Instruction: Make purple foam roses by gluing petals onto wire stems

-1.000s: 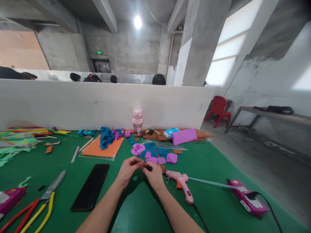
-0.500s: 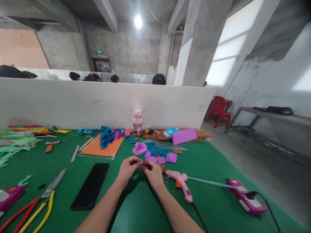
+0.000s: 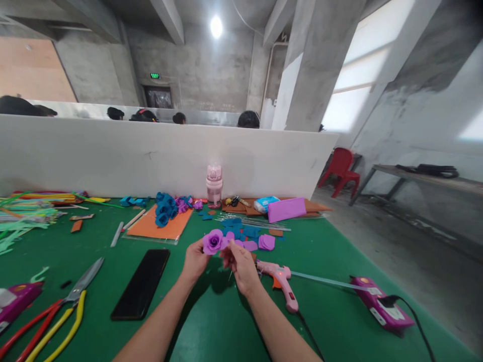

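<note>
We hold a purple rose (image 3: 213, 241) up off the green table (image 3: 211, 327), just in front of the scattered purple and blue petals (image 3: 247, 239). Our left hand (image 3: 195, 260) pinches the rose from below, fingers closed around its base. Our right hand (image 3: 242, 265) sits just beside it, fingers curled around something thin and small near the bloom; we cannot tell quite what it grips.

A pink glue gun (image 3: 281, 284) lies on the table just right of our right hand, its cord running toward us. A black phone (image 3: 141, 290) lies to the left of our left forearm. Further left lie scissors (image 3: 77, 291) and yellow-handled pliers (image 3: 56, 329). At the far edge a pink bottle (image 3: 214, 185) stands against the white partition (image 3: 113, 156), near an orange sheet (image 3: 162, 226) carrying blue roses (image 3: 164, 208).
</note>
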Demonstrator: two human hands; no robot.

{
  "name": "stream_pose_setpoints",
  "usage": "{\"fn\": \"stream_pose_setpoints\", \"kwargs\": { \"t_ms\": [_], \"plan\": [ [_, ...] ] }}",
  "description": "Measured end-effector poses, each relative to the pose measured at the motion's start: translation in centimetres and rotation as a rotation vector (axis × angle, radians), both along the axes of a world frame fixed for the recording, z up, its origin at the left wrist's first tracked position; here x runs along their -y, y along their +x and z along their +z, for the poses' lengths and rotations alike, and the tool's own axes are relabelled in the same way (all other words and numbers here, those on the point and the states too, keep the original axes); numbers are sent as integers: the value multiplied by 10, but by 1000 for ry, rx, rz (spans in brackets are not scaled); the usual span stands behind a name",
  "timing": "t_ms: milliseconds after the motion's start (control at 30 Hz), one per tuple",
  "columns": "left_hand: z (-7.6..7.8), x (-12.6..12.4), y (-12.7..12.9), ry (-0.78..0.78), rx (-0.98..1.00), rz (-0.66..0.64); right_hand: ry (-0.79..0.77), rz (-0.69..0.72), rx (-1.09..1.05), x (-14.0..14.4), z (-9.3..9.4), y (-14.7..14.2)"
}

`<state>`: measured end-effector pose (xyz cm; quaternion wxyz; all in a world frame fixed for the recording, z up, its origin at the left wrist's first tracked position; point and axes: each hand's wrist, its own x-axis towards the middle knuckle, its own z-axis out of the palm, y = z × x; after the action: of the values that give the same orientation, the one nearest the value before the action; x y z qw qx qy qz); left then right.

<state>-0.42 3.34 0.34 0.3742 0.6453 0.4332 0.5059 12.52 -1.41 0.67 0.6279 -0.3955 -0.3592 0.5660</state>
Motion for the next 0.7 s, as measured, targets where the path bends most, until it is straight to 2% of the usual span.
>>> {"fn": "stream_pose_setpoints", "kwargs": {
  "t_ms": [100, 200, 433, 700],
  "plan": [
    [5, 1, 0, 5, 30, -2, 22, 4, -99, 4, 8, 0],
    [5, 1, -1, 18, 28, -2, 31, -5, -110, 5, 13, 1],
    [4, 2, -1, 104, -61, 35, 1, -22, -164, 5, 15, 3],
    [0, -1, -2, 111, -90, 55, 34, 9, -230, 4, 14, 1]
  ]
}}
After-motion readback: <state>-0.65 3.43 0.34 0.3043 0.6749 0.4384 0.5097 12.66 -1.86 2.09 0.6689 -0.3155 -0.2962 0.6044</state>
